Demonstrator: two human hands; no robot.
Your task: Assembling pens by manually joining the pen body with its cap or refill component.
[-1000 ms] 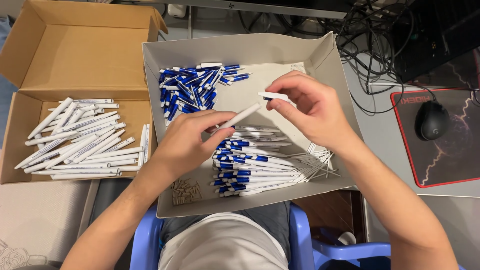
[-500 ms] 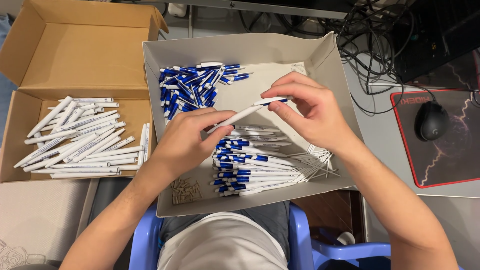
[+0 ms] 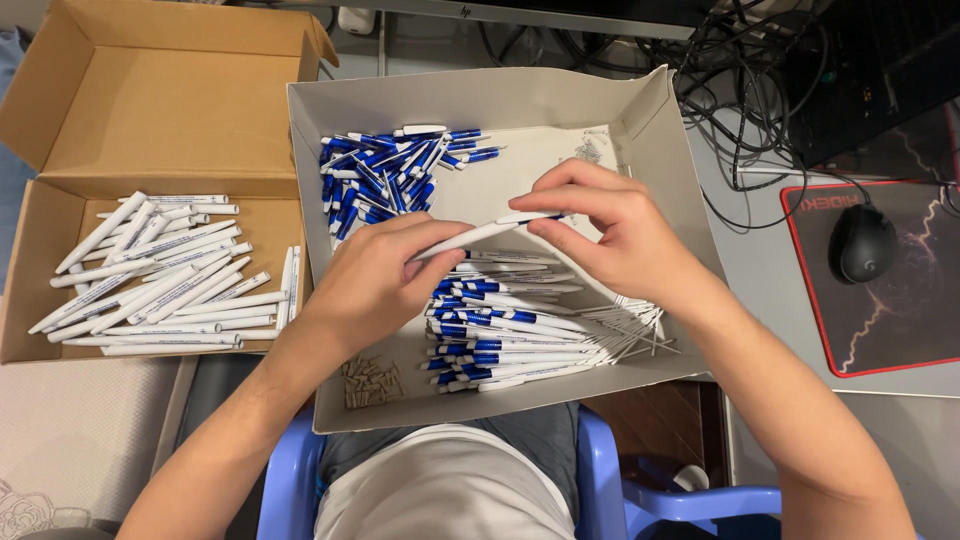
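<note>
The white pen (image 3: 480, 236) lies between both hands: left hand (image 3: 375, 280) grips its barrel, right hand (image 3: 605, 235) pinches its tip

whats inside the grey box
The grey box holds blue caps, white-and-blue pens, thin refills, small tan parts. Both hands cover its middle.

Our left hand (image 3: 375, 280) covers the rear end of the white pen barrel (image 3: 470, 237), and our right hand (image 3: 610, 235) hides its blue tip. The brown box (image 3: 150, 100) and mouse pad (image 3: 890, 280) run off the frame's edges. The small tan parts (image 3: 370, 382) are too small for us to identify.
</note>
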